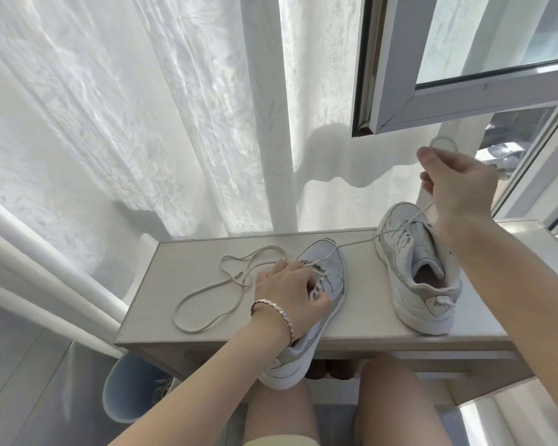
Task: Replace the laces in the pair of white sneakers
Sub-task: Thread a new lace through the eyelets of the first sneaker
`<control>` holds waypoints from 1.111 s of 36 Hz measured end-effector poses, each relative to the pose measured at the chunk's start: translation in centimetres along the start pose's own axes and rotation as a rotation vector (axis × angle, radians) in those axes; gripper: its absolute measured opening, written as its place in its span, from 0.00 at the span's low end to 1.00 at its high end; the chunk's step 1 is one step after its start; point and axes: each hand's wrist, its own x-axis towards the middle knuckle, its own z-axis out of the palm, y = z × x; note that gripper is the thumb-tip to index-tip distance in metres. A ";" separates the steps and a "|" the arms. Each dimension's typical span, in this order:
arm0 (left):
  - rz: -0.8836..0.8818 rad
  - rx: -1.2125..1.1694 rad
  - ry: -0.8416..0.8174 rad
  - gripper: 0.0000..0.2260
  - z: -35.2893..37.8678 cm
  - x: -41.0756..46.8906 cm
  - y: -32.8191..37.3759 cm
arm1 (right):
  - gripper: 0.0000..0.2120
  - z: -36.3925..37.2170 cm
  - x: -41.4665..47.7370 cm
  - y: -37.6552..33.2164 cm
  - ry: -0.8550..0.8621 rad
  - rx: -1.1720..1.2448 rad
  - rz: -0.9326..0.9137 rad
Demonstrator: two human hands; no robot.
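Observation:
Two white sneakers lie on a pale bench [351, 320]. The left sneaker [322, 278] hangs its heel over the front edge, and my left hand [290, 291] grips it at the tongue and eyelets. A white lace [358, 242] runs taut from this shoe's front up to my right hand [458, 185], which pinches it high above the right sneaker [422, 272]; the lace end loops beyond my thumb. A loose lace [213, 284] lies curled on the bench left of my left hand.
White curtains [142, 123] hang behind the bench. An open window sash [464, 91] juts out above my right hand. A white radiator pipe [45, 268] runs at the left. A light blue bin [132, 387] stands below the bench. My knees are under the front edge.

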 end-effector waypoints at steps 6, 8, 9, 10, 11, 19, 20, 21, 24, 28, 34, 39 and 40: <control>-0.034 0.004 0.004 0.08 -0.1 0.0 0.4 | 0.03 -0.4 -4.0 4.7 -0.459 -0.283 0.488; -0.038 0.007 0.006 0.08 -0.1 0.0 0.3 | 0.05 -0.2 -5.6 6.1 -0.565 -0.374 0.524; -0.040 0.011 0.004 0.08 0.0 0.0 0.3 | 0.06 -0.1 -6.1 6.6 -0.593 -0.378 0.521; -0.039 0.016 0.002 0.08 0.0 0.0 0.3 | 0.06 0.1 -6.6 6.9 -0.603 -0.355 0.521; -0.036 0.019 0.002 0.07 0.0 -0.1 0.3 | 0.05 0.2 -6.8 7.2 -0.599 -0.317 0.526; -0.029 0.040 -0.018 0.21 0.3 -0.1 0.3 | 0.05 0.6 -7.3 8.7 -0.479 -0.126 0.561; -0.027 0.035 -0.017 0.22 0.3 -0.1 0.4 | 0.04 0.7 -7.3 8.9 -0.470 -0.123 0.554; -0.025 0.033 -0.012 0.23 0.4 -0.2 0.4 | 0.03 0.7 -7.3 9.1 -0.461 -0.118 0.548; -0.014 0.041 -0.004 0.23 0.5 -0.3 0.3 | 0.03 0.9 -7.5 9.6 -0.433 -0.114 0.526; -0.015 0.042 -0.007 0.23 0.5 -0.1 0.2 | 0.03 1.1 -7.5 10.0 -0.412 -0.118 0.517; -0.023 0.034 -0.018 0.20 0.4 0.0 0.1 | 0.05 1.3 -7.4 10.2 -0.433 -0.120 0.515; -0.034 0.020 -0.021 0.17 0.4 0.1 0.0 | 0.05 1.4 -7.2 10.4 -0.466 -0.180 0.469; -0.037 0.012 -0.018 0.17 0.4 0.1 -0.1 | 0.06 1.5 -7.2 10.5 -0.470 -0.222 0.424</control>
